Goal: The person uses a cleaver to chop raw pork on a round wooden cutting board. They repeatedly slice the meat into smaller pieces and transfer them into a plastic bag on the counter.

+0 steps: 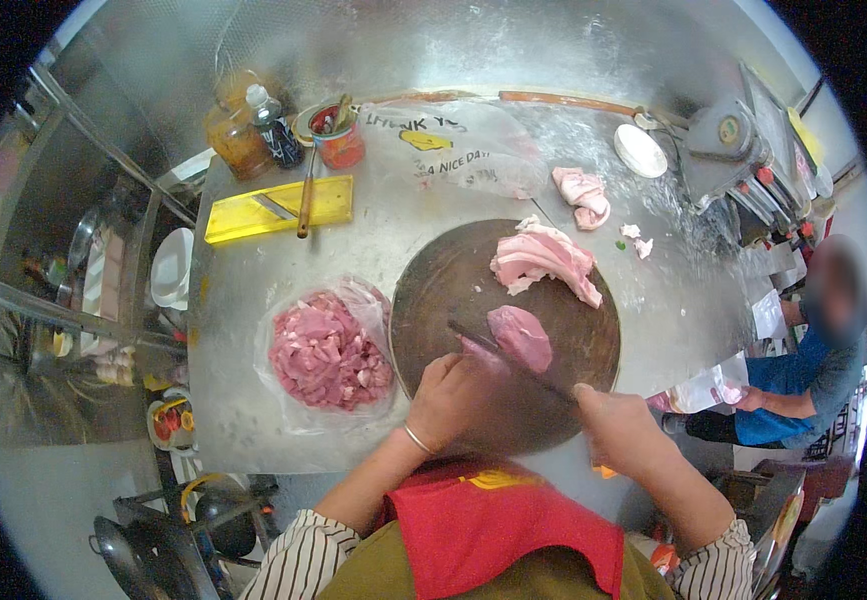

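Note:
My right hand (617,427) is closed around the handle of a kitchen knife (553,384), whose dark blade slants up and left across a round wooden chopping block (433,285). Just left of the blade, my left hand (452,397) holds down a piece of raw meat (482,352), partly hidden by its blurred fingers. A larger lump of raw meat (521,337) lies on the blade's far side. Toward the back of the block rests a fatty slab of raw meat (546,262). Beside the block on the left, cut meat pieces (328,349) fill a clear plastic bag (272,401).
Behind the block lie a printed plastic bag (456,150) and pale meat (583,195). A yellow slicer (253,214), a wooden-handled tool (306,199), a dark bottle (276,135) and a red can (339,142) occupy the back left. A scale (726,142) stands right, near another person (816,375).

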`<state>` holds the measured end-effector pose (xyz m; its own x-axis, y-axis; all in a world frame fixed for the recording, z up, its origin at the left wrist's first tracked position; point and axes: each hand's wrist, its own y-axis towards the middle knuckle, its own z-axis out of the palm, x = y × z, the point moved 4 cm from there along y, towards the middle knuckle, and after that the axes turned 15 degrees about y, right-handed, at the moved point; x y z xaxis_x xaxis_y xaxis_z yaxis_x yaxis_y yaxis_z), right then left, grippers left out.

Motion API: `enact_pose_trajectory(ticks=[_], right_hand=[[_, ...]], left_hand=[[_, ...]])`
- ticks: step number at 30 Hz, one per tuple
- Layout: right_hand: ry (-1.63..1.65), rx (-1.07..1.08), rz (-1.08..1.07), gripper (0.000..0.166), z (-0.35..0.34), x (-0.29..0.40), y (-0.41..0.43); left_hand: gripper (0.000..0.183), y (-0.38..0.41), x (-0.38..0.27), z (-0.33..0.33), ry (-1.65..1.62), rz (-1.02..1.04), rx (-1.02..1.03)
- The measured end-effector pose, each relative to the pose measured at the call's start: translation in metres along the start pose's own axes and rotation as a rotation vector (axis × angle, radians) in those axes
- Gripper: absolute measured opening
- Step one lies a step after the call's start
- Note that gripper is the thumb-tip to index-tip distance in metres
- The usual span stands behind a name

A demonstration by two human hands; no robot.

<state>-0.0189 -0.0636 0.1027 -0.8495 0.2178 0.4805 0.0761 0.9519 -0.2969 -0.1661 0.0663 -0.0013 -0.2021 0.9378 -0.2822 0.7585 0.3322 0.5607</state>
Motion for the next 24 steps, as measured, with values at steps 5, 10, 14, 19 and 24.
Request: enact_pose_trajectory(ticks=[5, 10, 14, 19, 24], right_hand=[[-0.041, 0.157, -0.006, 0.020, -0.001, -0.019, 0.008], [-0.071, 0.297, 0.029, 0.019, -0.008, -0.026, 0.021], [-0.015, 0.320, -0.019, 0.019, -0.007, -0.014, 0.044], [0.041, 0.212, -0.122, 0.018, 0.023, 0.004, 0.079], [0.046, 0.133, -0.139, 0.014, 0.025, 0.012, 0.074]], left_hand=[[0.027, 0.012, -0.006, 0.006, -0.023, -0.046, 0.071], [0.017, 0.028, -0.006, 0.000, 0.020, -0.098, 0.077], [0.015, 0.042, -0.007, -0.008, 0.004, -0.087, 0.221], [0.013, 0.025, -0.008, 0.004, -0.049, -0.117, 0.219], [0.013, 0.026, -0.013, 0.001, 0.036, -0.163, 0.354]])
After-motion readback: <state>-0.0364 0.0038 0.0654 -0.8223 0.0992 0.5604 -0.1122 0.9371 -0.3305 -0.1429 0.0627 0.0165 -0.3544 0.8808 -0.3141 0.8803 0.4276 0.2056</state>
